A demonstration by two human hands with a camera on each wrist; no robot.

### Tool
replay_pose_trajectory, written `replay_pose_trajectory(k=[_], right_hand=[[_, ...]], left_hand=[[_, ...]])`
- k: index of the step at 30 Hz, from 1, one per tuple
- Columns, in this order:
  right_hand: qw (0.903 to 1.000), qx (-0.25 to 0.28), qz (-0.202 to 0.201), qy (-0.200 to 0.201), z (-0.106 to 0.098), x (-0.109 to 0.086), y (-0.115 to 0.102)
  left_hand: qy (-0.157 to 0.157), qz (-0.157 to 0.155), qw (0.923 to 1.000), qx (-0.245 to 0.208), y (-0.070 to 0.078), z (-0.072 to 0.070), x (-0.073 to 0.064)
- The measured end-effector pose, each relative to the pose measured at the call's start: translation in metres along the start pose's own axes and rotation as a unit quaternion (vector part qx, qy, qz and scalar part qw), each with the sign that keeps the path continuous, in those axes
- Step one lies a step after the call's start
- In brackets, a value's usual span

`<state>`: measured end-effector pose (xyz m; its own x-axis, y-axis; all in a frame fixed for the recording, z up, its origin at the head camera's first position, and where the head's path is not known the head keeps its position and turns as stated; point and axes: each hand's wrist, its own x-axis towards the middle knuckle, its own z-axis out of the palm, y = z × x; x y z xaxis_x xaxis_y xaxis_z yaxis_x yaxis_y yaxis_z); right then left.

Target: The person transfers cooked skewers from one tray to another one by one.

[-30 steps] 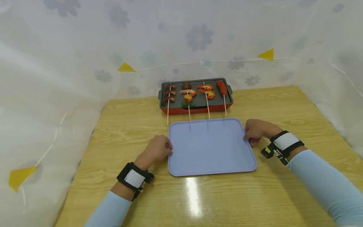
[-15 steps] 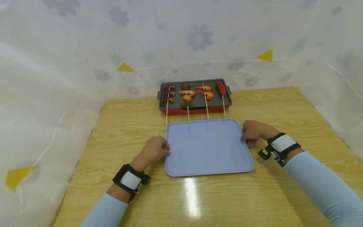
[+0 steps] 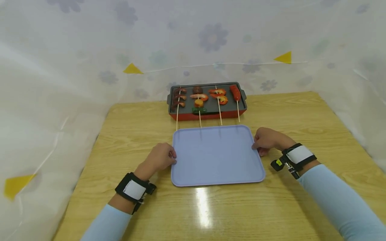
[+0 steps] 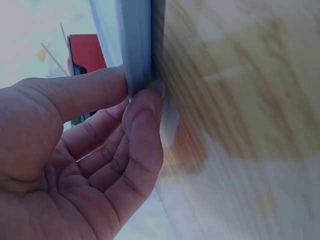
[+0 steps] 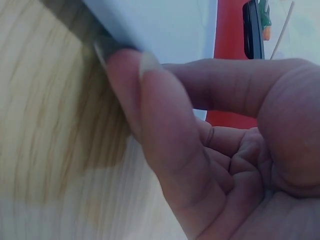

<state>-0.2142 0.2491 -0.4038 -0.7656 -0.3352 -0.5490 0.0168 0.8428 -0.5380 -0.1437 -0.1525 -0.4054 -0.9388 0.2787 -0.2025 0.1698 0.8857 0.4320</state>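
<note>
A pale lavender rectangular tray (image 3: pixel 217 155) lies on the wooden table with nothing on it. My left hand (image 3: pixel 159 156) pinches its left rim; in the left wrist view the thumb is on the tray's edge (image 4: pixel 137 45) and curled fingertips tuck beneath it. On the opposite side my right hand (image 3: pixel 267 140) pinches the right rim, with fingertips under the tray's edge (image 5: pixel 145 25) in the right wrist view. Just behind the tray stands a red and black tabletop grill (image 3: pixel 208 115), bearing several skewers of food whose sticks point toward the tray.
On the grill are a sausage skewer (image 3: pixel 235 93), a shrimp skewer (image 3: pixel 219 97), a mixed skewer (image 3: pixel 198 103) and a skewer of brown curled pieces (image 3: pixel 180 97). Bare wooden table (image 3: pixel 169 214) surrounds the tray. A flowered curtain (image 3: pixel 211 36) hangs behind.
The tray has slid slightly left, with both hands moving along on its rims. The grill and skewers keep their places.
</note>
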Motion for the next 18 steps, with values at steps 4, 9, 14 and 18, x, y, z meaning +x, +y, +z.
replay_pose_trajectory(k=[4, 9, 14, 18], right_hand=[[1.0, 0.003, 0.002, 0.0, 0.003, 0.002, -0.004], [1.0, 0.0, 0.002, -0.004, 0.004, 0.003, -0.007], [0.9992, -0.024, -0.026, 0.017, -0.006, 0.001, -0.008], [0.9953, -0.033, -0.04, 0.082, -0.02, 0.002, -0.015]], left_hand=[[-0.002, -0.004, 0.9999, 0.012, -0.005, -0.001, 0.0], [-0.011, -0.036, 0.9993, 0.001, -0.008, -0.003, -0.001], [-0.018, -0.064, 0.9977, -0.011, -0.007, -0.004, -0.003], [-0.016, -0.054, 0.9984, 0.004, -0.006, -0.005, -0.003]])
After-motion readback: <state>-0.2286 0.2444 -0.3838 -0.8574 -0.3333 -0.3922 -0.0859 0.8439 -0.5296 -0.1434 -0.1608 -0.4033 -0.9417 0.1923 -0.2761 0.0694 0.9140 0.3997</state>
